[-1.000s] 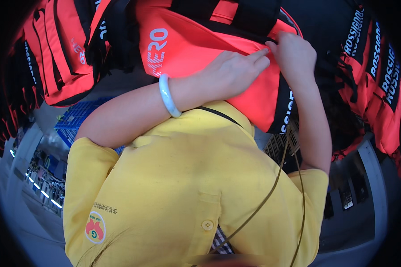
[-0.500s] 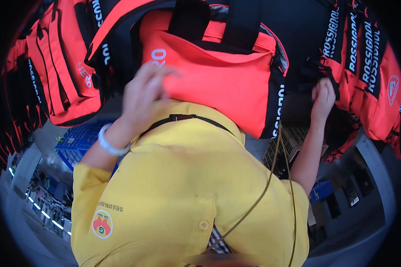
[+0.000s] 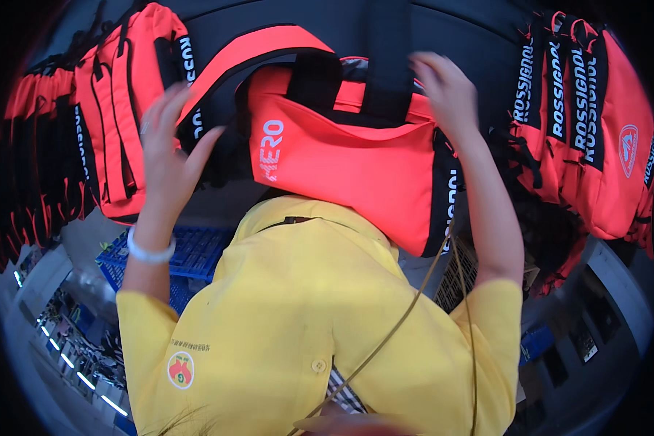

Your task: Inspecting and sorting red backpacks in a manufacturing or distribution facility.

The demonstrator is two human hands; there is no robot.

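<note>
A bright red-orange bag (image 3: 341, 163) with black side panels and black straps lies in front of me, its near edge against my yellow shirt. One wide red-and-black strap (image 3: 258, 43) arches up at its upper left. My left hand (image 3: 171, 149) is raised beside that strap, thumb spread from the fingers, with no object seen in it. Over the bag's upper right corner reaches my right hand (image 3: 447, 94), its fingers bent a little and pointing left. It appears to hold nothing; whether the fingertips touch the bag is unclear.
More red-and-black bags (image 3: 120, 120) stand in a row at the left. Another row of bags (image 3: 596, 138) stands on the right of the dark work surface (image 3: 465, 36). Below the surface are a blue plastic crate (image 3: 189, 251) and a beige crate (image 3: 461, 280).
My left hand has moved left, off the bag's front. My right hand has risen and come left over the bag's upper corner. The view has shifted, showing more of the surface behind.
</note>
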